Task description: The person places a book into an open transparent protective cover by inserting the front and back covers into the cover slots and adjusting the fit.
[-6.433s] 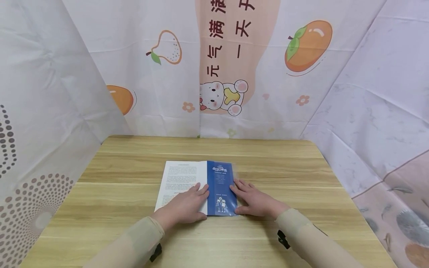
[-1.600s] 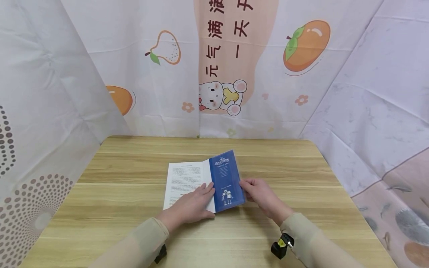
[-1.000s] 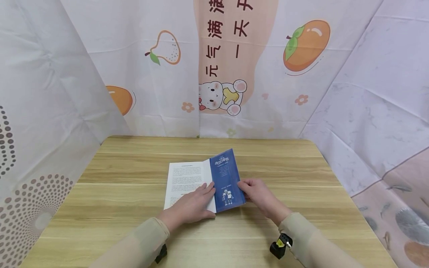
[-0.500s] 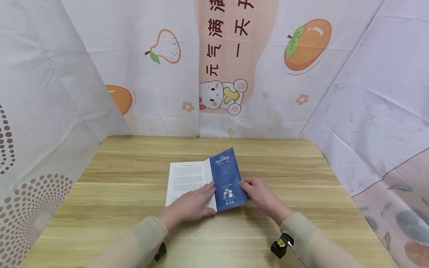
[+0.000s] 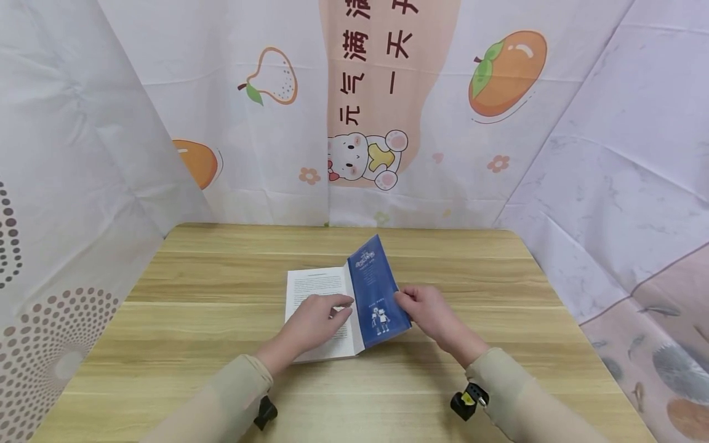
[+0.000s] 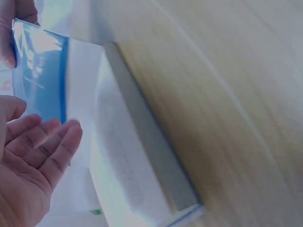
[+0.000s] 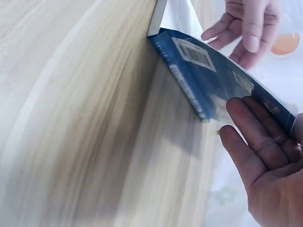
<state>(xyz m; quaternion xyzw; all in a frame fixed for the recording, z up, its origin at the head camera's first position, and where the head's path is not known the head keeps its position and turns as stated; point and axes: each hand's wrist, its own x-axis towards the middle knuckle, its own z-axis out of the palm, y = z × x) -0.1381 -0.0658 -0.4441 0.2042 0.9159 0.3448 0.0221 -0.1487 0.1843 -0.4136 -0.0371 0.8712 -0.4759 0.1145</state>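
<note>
A book (image 5: 312,280) lies on the table, its white printed page facing up on the left. Its blue cover (image 5: 368,277), with white lettering and small robot figures on the inner flap, tilts up from the table on the right. My right hand (image 5: 434,314) pinches the cover's outer edge between thumb and fingers. In the right wrist view the cover's underside shows a barcode label (image 7: 194,54), with fingers behind it. My left hand (image 5: 316,320) is over the page near the fold, holding nothing, fingers loosely bent. The left wrist view shows the thick page block (image 6: 147,137) side-on.
The wood-grain table (image 5: 210,277) extends around the book on all sides. A white patterned curtain (image 5: 266,135) with fruit and a cartoon bear hangs behind its far edge. Black wrist camera mounts (image 5: 469,400) sit beneath the sleeves.
Earlier both hands lay flat on the open book. Then my right hand took the cover's edge and raised it. Now the cover tilts more steeply, and my left hand has lifted off the page.
</note>
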